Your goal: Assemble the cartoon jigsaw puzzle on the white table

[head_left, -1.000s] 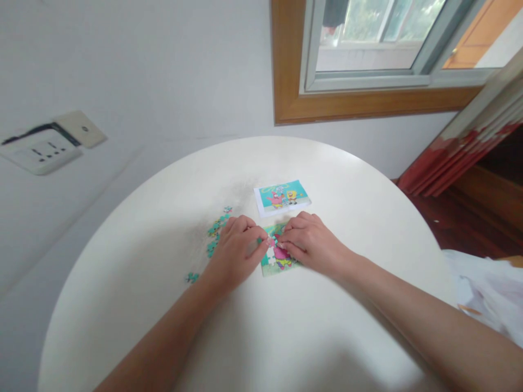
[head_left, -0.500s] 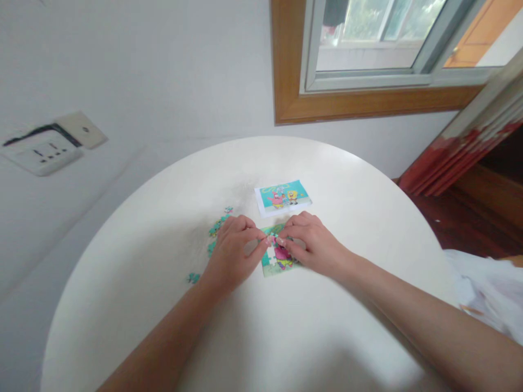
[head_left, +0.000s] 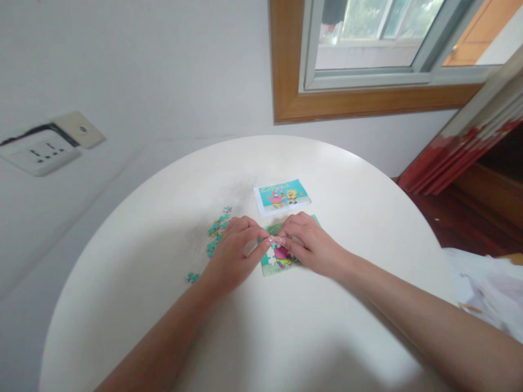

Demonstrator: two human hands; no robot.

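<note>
A partly assembled jigsaw puzzle lies on the white table, with white gaps showing in its left part beside a pink cartoon figure. Over its upper left area my left hand and my right hand meet, thumbs and index fingers pinched together tip to tip. Both pinch a small puzzle piece there, mostly covered by the fingertips. Loose puzzle pieces in teal and other colours are scattered left of my left hand, some partly behind it. Beyond the hands rests a reference picture card with the cartoon scene.
The round white table stands against a wall with a power socket. A wood-framed window is at the back right, beside a red and cream curtain. White plastic bags are at the table's right.
My fingertips have come closer together over the puzzle, covering the small piece that showed between them before. The view has shifted very slightly.
</note>
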